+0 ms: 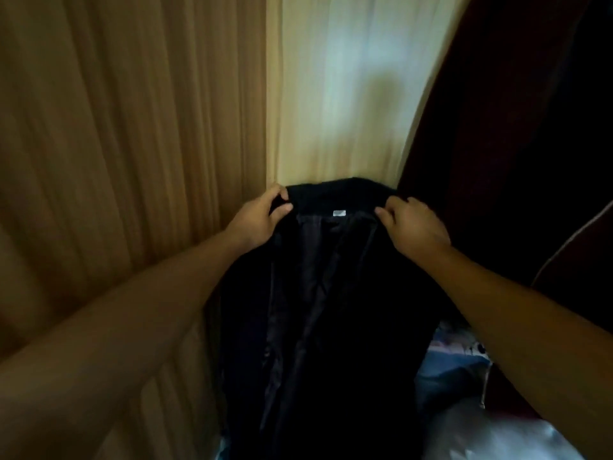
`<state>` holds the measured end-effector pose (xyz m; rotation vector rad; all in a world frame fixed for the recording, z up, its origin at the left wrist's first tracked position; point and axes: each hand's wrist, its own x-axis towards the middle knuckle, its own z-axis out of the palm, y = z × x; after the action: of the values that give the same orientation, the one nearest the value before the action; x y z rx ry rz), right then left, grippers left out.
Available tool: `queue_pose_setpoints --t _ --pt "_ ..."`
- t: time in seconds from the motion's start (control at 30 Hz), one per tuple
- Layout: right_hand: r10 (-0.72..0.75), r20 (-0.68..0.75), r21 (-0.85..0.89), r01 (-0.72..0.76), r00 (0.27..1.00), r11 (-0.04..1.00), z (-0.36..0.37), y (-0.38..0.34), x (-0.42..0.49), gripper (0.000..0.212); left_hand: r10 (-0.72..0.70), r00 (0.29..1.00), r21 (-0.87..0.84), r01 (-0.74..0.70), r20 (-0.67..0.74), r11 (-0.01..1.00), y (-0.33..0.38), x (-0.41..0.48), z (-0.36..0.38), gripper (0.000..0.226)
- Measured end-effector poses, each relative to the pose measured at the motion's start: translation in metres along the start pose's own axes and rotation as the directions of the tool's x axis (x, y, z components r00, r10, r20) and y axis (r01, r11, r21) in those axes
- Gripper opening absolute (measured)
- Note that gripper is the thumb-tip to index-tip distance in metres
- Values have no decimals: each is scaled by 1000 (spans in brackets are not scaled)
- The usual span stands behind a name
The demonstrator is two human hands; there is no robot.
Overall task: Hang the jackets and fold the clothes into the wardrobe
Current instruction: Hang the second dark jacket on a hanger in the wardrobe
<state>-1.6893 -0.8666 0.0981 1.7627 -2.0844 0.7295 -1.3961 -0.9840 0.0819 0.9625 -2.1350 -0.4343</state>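
Filling the left side with a tall wood-grain panel (116, 127), streaks blurring. Catching soft light on a cream wall (348, 94) just beside it, a faint shadow falling across. Hanging down the right as dark maroon cloth (497, 111), pale piping (564, 244) edging it low down. Lying at lower right: bluish fabric (447, 370), shiny plastic (481, 436) below it.

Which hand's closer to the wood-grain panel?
Left. The left hand pinches the black jacket by its collar, right beside the wood-grain panel. The right hand grips the collar's other end, across the jacket from it.
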Motion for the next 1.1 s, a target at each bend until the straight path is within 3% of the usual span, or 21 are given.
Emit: queue_pose_setpoints --t 0.1,0.2,0.37,0.53,0.67,0.87,1.1 --pt "50 242 -1 -51 969 999 65 23 -43 33 -92 973 15 90 212 996 -41 -34 44 41" --pt "64 452 -66 -39 890 997 119 42 -83 31 -226 893 173 170 388 970 -83 -67 87 46" --pt "100 600 -91 -57 794 994 147 54 -124 36 -390 788 343 242 476 908 -107 -106 131 52" --pt "96 545 80 -166 833 983 102 38 -112 28 -361 849 356 224 386 907 -78 -94 109 57" --pt "48 567 113 -136 822 984 36 7 -94 24 -338 860 277 242 382 930 -20 -65 70 49" --pt "13 473 -49 11 881 999 -116 -33 -50 29 -243 835 370 50 495 928 100 -17 -20 58" --pt "-7 208 -221 54 978 974 -298 -65 -27 38 -43 916 265 -70 400 962 251 18 -124 43"
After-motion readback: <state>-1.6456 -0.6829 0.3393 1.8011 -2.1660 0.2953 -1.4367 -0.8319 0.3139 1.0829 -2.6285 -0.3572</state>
